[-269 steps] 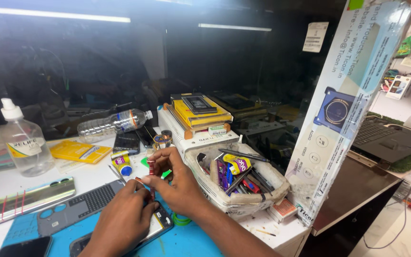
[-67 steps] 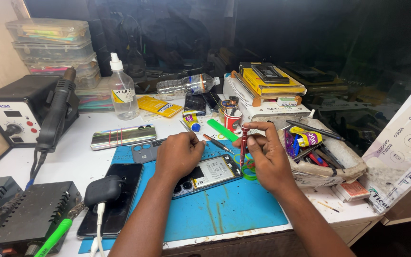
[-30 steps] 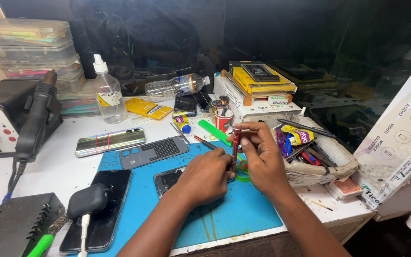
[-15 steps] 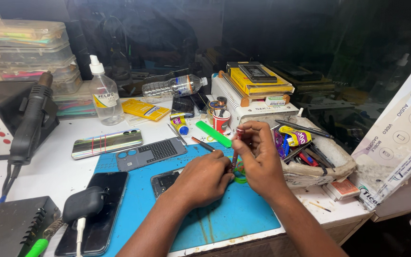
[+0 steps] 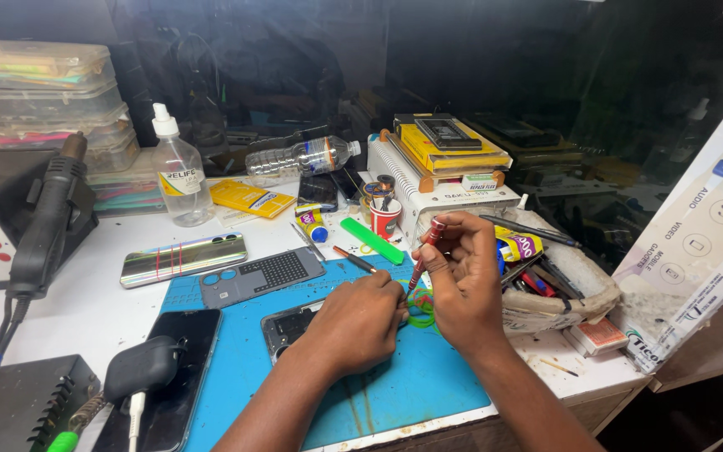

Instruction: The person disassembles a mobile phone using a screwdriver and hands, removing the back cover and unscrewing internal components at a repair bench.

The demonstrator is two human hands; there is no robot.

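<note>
Right hand [image 5: 462, 289]: fingers [image 5: 441, 251] clamped on a red screwdriver [image 5: 423, 255] held near upright, its tip going down just beside the left hand's knuckles, where it is hidden. Left hand [image 5: 357, 322]: fingers curled together and pressed on the opened phone [image 5: 288, 325], which lies on the blue mat [image 5: 395, 389] on the tabletop [image 5: 85, 305], mostly under that hand. Beyond the fingers lie a grey back cover [image 5: 261, 274] and a green bar [image 5: 372, 240]; a tool tray [image 5: 575, 289] sits just outside the right hand.
</note>
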